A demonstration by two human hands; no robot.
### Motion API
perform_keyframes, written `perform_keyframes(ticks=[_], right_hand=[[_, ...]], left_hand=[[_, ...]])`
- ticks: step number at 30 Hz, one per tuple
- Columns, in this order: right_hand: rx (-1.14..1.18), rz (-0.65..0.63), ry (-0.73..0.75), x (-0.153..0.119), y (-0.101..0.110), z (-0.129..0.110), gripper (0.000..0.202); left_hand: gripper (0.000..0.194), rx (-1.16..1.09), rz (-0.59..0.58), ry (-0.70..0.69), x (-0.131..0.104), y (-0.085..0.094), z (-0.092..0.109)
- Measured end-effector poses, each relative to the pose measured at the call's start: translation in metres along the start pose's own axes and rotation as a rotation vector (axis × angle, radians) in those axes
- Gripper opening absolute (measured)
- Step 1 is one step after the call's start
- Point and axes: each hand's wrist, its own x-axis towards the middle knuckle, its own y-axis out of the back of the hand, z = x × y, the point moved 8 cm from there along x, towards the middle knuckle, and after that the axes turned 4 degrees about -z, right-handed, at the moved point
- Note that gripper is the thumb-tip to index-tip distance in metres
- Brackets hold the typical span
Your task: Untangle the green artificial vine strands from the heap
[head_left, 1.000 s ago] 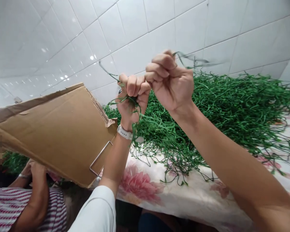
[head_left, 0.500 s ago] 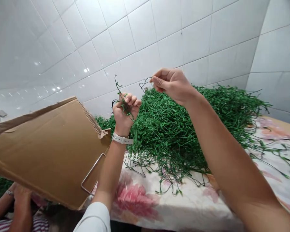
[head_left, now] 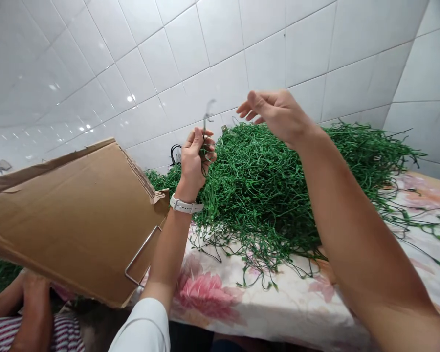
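Note:
My left hand is raised in front of the tiled wall, thumb and fingers closed on a thin green plastic stem. Its tip sticks up above the fingers, blurred by motion, and more of it shows across the palm. To the right, my right hand hovers over the back of a big tangled heap of green plastic stems. Its fingers are loosely apart with nothing visible between them. A thin dark strand end pokes up just under those fingertips.
A large cardboard sheet or box flap leans at the left, with a bent metal wire frame at its edge. Another person's arms show at lower left. A flowered cloth covers the table; loose stems trail rightward.
My right hand has opened from its pinch on a thin dark strand and moved slightly right and up. My left hand has turned and closed more around its stem.

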Motion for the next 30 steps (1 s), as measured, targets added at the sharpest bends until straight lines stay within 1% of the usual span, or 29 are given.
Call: perform_keyframes(ticks=[2, 3, 6, 8, 9, 11, 14, 16, 17, 19, 21, 23, 24, 25, 27, 28, 30], right_hand=[[0.155, -0.132, 0.028, -0.004, -0.011, -0.019, 0.065], [0.164, -0.197, 0.042, -0.006, -0.016, -0.029, 0.067], [0.027, -0.37, 0.103, -0.015, -0.033, -0.048, 0.062], [-0.054, -0.464, 0.126, -0.018, -0.043, -0.051, 0.053], [-0.062, -0.487, 0.136, -0.019, -0.046, -0.051, 0.048], [-0.038, -0.465, 0.156, -0.017, -0.047, -0.05, 0.041], [-0.039, -0.302, 0.144, -0.011, -0.034, -0.048, 0.035], [-0.046, -0.204, 0.122, -0.009, -0.023, -0.048, 0.033], [-0.032, -0.176, 0.118, -0.01, -0.019, -0.049, 0.033], [0.029, -0.171, 0.125, -0.011, -0.016, -0.051, 0.034], [0.104, -0.183, 0.144, -0.011, -0.015, -0.053, 0.04], [0.165, -0.205, 0.161, -0.011, -0.016, -0.052, 0.047], [0.185, -0.214, 0.168, -0.011, -0.016, -0.052, 0.049], [0.195, -0.218, 0.169, -0.011, -0.017, -0.051, 0.049], [0.17, -0.173, 0.155, -0.009, -0.015, -0.049, 0.042], [0.13, -0.119, 0.144, -0.008, -0.013, -0.049, 0.039], [0.019, 0.021, 0.116, -0.007, -0.007, -0.05, 0.039]], left_hand=[[0.03, 0.089, -0.001, -0.048, 0.001, 0.002, 0.002], [0.029, 0.123, -0.008, -0.071, 0.001, 0.001, 0.003], [0.03, 0.188, -0.03, -0.134, 0.0, -0.001, 0.005], [0.036, 0.231, -0.038, -0.16, -0.001, -0.002, 0.007], [0.04, 0.257, -0.041, -0.174, -0.001, -0.002, 0.009], [0.047, 0.336, -0.056, -0.217, -0.001, -0.002, 0.014], [0.052, 0.538, -0.134, -0.283, -0.002, -0.005, 0.024], [0.054, 0.68, -0.203, -0.269, -0.003, -0.008, 0.026], [0.056, 0.726, -0.23, -0.246, -0.003, -0.007, 0.025], [0.061, 0.749, -0.297, -0.174, -0.004, -0.008, 0.022], [0.065, 0.708, -0.434, -0.073, -0.008, -0.013, 0.015], [0.065, 0.687, -0.618, 0.033, -0.017, -0.023, 0.005], [0.065, 0.688, -0.683, 0.069, -0.021, -0.027, 0.001], [0.065, 0.694, -0.723, 0.092, -0.024, -0.03, -0.001], [0.065, 0.705, -0.738, 0.12, -0.026, -0.034, -0.004], [0.066, 0.705, -0.724, 0.126, -0.026, -0.036, -0.004], [0.067, 0.714, -0.678, 0.107, -0.024, -0.039, -0.003]])
